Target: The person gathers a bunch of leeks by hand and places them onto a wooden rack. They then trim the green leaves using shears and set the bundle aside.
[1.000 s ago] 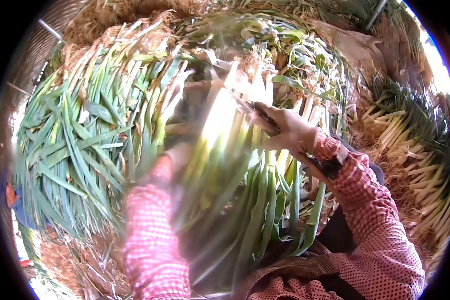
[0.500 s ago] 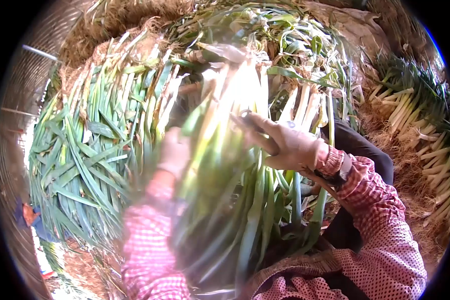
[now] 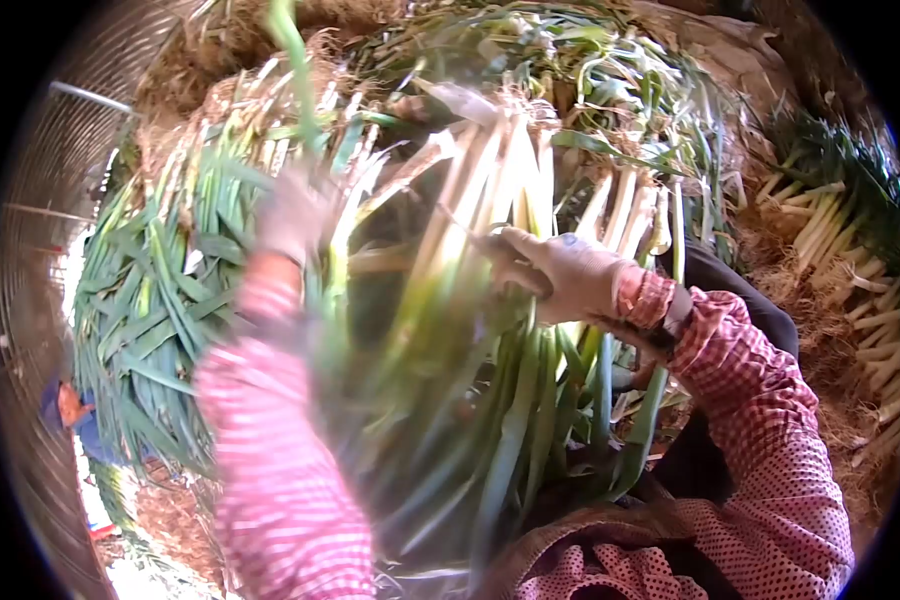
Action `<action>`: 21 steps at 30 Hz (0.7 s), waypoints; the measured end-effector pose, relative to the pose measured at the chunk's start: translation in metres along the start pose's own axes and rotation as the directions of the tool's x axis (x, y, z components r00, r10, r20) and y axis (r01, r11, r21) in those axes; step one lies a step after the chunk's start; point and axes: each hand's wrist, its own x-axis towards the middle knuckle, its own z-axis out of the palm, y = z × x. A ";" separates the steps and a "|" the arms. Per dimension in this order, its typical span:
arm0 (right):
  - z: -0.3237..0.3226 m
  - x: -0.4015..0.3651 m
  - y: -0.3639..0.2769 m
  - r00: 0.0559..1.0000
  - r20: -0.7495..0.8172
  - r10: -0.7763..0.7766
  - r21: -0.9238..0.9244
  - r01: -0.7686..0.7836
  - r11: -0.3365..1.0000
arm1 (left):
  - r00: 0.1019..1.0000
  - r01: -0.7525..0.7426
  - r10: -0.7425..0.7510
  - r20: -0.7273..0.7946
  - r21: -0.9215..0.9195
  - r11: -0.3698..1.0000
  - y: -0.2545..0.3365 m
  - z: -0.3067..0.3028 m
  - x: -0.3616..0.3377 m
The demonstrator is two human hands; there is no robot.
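White-stemmed leeks (image 3: 505,175) with roots at the top and green leaves hanging down lie in the middle. My right hand (image 3: 560,272), gloved, is over their right side, its fingers curled round something small and thin that I cannot make out. To the left, my left hand (image 3: 295,215) is smeared by motion beside the left heap of green leeks (image 3: 155,300). A green leaf (image 3: 298,75) rises above that hand; whether the fingers hold it is unclear.
Loose leaves and trimmings (image 3: 590,60) lie at the back. More leeks (image 3: 830,220) with brown roots line the right side. A person in blue (image 3: 85,420) shows at the far left, near a ribbed wall (image 3: 45,200).
My left hand has moved left and up, away from the middle leeks. A green leaf now shows above it. My right hand has stayed nearly in place.
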 end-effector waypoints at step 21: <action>0.032 0.148 -0.101 0.984 0.144 0.108 -0.088 -0.096 0.992 | 0.893 0.430 -0.358 -0.274 0.282 0.857 -0.062 0.152 -0.150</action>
